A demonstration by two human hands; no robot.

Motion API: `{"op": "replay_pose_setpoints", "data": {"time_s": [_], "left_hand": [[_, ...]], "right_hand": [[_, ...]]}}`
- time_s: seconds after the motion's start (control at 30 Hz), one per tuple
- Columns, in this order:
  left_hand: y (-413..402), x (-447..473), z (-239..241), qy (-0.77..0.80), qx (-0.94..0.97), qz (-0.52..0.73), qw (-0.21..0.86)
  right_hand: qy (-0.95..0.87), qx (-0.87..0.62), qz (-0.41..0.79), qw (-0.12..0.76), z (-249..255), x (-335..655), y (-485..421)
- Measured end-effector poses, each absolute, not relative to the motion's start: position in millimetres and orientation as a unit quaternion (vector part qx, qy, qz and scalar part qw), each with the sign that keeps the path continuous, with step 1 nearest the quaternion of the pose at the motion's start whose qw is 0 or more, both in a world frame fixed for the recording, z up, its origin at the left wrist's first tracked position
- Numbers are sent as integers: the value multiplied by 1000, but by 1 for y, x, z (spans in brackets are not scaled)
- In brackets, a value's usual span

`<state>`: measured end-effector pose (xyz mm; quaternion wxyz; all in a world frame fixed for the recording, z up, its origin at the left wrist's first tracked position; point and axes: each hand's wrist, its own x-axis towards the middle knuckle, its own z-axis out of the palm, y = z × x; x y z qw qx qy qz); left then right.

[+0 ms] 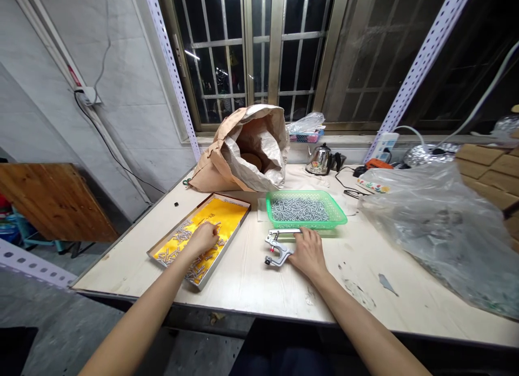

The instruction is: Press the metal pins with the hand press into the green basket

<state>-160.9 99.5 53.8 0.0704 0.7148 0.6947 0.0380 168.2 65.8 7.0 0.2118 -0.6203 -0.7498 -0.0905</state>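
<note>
My left hand (pixel 204 237) is over a shallow tray (pixel 242 216) with a yellow lining. Its fingers are curled together among small metal pins (pixel 165 255); whatever they pinch is hidden. On the table, my right hand (pixel 310 249) is wrapped round the handles of silver hand pliers (pixel 279 250) with a C-shaped jaw. The jaw points left, towards the tray. Just beyond this hand sits a green plastic basket (pixel 338 220) holding a layer of small grey metal pieces (pixel 300 209).
Behind the tray, a large open paper sack (pixel 219 162) lies on its side. A steel kettle (pixel 319 160) stands near the window. Clear plastic sheeting (pixel 441 241) covers the table's right side, before stacked cardboard boxes (pixel 482 159). The table's front edge runs below my forearms.
</note>
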Motion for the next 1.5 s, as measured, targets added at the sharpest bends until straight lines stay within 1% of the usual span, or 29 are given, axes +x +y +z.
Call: {"op": "replay_pose_setpoints", "data": {"time_s": [0.17, 0.3, 0.37, 0.43, 0.47, 0.5, 0.6, 0.63, 0.7, 0.83, 1.03, 1.5], "left_hand": [[109, -145, 46, 755, 651, 69, 43], [120, -139, 52, 750, 654, 68, 72], [117, -132, 58, 745, 659, 74, 70], [107, -119, 62, 728, 667, 133, 86], [100, -110, 61, 712, 667, 180, 124], [92, -98, 59, 691, 660, 229, 186], [68, -61, 44, 609, 571, 336, 436], [63, -50, 37, 588, 528, 357, 498], [58, -33, 25, 561, 459, 405, 557], [62, -22, 13, 534, 429, 468, 558], [59, -26, 10, 511, 464, 471, 549], [50, -31, 13, 500, 613, 369, 488]], "right_hand": [[-748, -622, -93, 210, 8, 168, 65], [-749, -620, -95, 214, 8, 168, 65], [-744, -621, -101, 224, 8, 168, 65], [-738, -623, -108, 235, 9, 167, 64], [-736, -623, -111, 240, 9, 166, 63], [-735, -622, -114, 243, 10, 165, 62], [-735, -617, -127, 250, 14, 161, 59], [-735, -616, -132, 252, 16, 160, 57], [-734, -615, -139, 254, 18, 158, 55], [-735, -615, -141, 248, 20, 156, 54], [-743, -613, -138, 232, 20, 154, 54], [-748, -610, -153, 212, 14, 150, 53]]}}
